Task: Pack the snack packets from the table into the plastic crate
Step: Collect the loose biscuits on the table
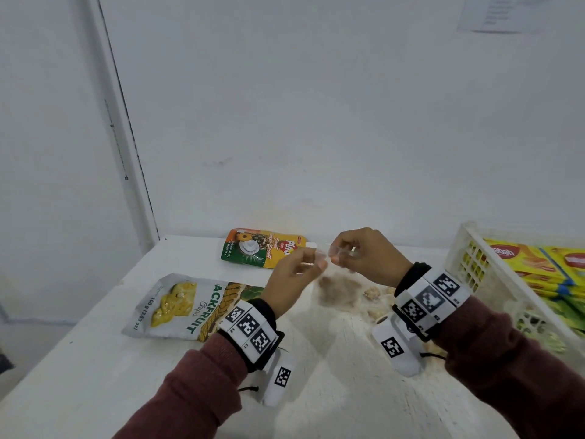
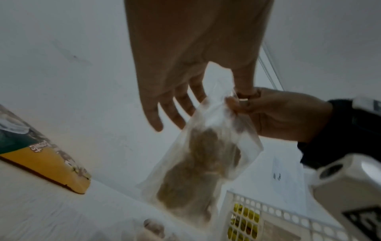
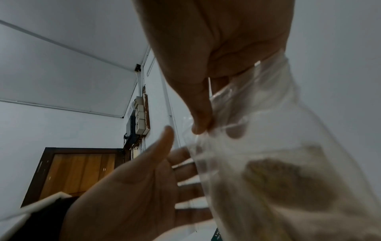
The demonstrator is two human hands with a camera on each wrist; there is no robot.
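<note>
While aloft, clear bag (image 2: 208, 156) of brown snack; yellow packets (image 1: 535, 264) in crate (image 1: 468, 248).

Between your hands hangs a clear, glossy plastic bag (image 2: 208, 156), creased. Left of your left hand, the jackfruit packet (image 1: 186, 307) looks matt. Right of your right hand, the crate (image 1: 468, 264) is perforated white plastic.

Your right hand (image 1: 364, 255) is raised, thumb and fingers pinching; your left hand (image 1: 292, 280) is just beside it, fingers straight and spread, wrists apart.
</note>
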